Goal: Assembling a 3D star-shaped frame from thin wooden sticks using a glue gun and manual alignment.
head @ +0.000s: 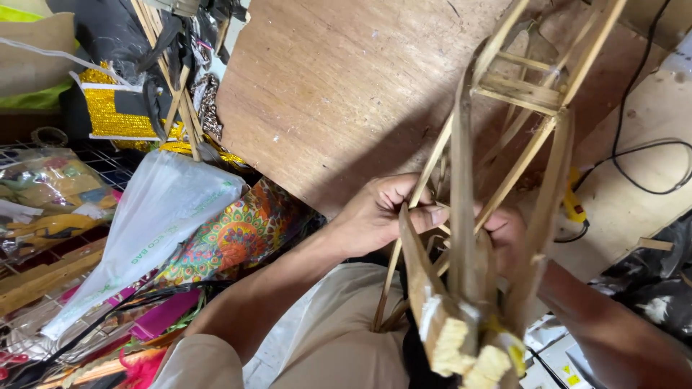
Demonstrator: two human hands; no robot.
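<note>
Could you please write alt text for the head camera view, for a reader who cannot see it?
Two bare hands, the left hand and right hand, grip a frame of thin wooden sticks held over a brown wooden board. A clear plastic bag and patterned cloth lie to the left.

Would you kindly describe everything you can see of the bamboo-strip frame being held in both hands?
The bamboo frame is an open skeleton of thin, pale tan strips: long slats run from a small boxy lattice of cross-pieces at the top right to a bundled end nearest the camera, where the tips are wrapped in white tape and yellowish padding. It is held tilted over a brown wooden board. The left hand pinches slats at mid-length; the right hand grips from behind, partly hidden.
</note>
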